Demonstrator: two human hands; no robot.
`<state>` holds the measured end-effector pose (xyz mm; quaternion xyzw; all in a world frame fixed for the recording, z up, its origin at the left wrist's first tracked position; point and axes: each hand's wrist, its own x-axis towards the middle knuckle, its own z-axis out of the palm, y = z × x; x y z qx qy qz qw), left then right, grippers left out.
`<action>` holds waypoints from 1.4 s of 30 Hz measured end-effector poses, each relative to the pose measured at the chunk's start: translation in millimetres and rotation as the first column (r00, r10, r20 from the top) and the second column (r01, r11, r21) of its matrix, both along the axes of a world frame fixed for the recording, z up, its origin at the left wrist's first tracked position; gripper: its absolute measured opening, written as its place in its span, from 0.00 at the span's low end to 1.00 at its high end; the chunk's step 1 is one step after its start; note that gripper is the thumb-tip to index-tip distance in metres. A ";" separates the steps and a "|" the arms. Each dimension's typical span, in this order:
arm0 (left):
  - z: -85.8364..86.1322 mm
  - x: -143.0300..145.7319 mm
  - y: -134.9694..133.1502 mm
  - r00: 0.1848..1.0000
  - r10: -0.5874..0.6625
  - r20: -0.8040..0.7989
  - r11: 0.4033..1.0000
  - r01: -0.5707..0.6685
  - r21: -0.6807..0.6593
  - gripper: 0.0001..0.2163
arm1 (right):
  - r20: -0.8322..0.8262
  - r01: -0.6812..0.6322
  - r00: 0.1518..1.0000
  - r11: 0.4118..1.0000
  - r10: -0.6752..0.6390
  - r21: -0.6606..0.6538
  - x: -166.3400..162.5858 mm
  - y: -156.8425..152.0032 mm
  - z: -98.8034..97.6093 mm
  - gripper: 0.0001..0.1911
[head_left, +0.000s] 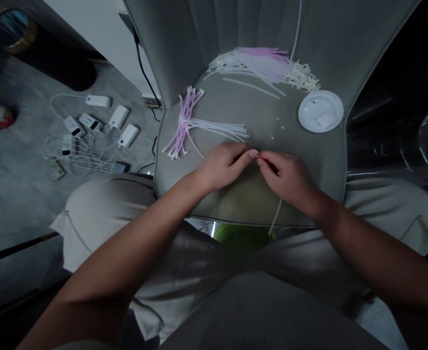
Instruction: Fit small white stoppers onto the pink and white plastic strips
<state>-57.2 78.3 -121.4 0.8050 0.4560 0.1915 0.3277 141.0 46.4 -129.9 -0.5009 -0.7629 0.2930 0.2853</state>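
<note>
My left hand and my right hand meet over the chair seat, thumbs and fingers pinched together. Whatever lies between the fingertips is too small to make out. From beneath my right hand a thin white strip runs down past the seat's front edge; whether that hand grips it cannot be seen. Left of the hands lies a bundle of pink strips with white tips, crossed by several white strips that point toward my left hand. Farther back is a larger pile of white and pink strips.
A small white dish holding something whitish sits at the seat's right. Small white bits dot the grey chair seat. On the floor at left lie several white power banks with tangled cables. Something green shows below the seat.
</note>
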 end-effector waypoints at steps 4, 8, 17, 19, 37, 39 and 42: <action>-3.0 -0.5 -1.8 0.998 -0.055 -0.041 0.994 0.059 0.092 0.20 | 0.021 0.014 1.000 1.000 -0.014 -0.003 0.8 0.9 -0.3 0.12; -6.9 -0.9 -5.1 0.991 -0.023 -0.133 0.981 0.048 0.189 0.20 | 0.021 0.010 1.000 1.000 -0.009 -0.024 0.4 1.5 0.6 0.14; -9.3 1.7 -9.8 0.997 0.067 -0.044 0.975 -0.057 0.216 0.15 | 0.097 0.009 0.995 1.000 -0.008 -0.011 -0.5 2.0 0.2 0.14; -10.9 3.6 -9.6 0.997 0.081 0.020 0.980 -0.083 0.182 0.14 | 0.097 0.011 0.995 1.000 -0.009 -0.017 -1.1 2.0 -0.5 0.14; -11.6 5.8 -7.1 0.995 -0.012 -0.104 0.994 0.023 0.108 0.16 | 0.161 -0.008 0.987 0.998 0.017 -0.059 -1.0 3.4 -3.1 0.14; -12.4 5.7 -6.2 0.993 -0.029 -0.115 0.993 0.042 0.113 0.15 | 0.147 -0.017 0.989 0.997 0.028 -0.074 -0.5 4.7 -3.6 0.14; -13.3 5.3 -4.7 0.990 -0.067 -0.126 0.989 0.083 0.125 0.14 | 0.131 -0.033 0.990 0.993 0.048 -0.113 0.9 6.8 -3.3 0.14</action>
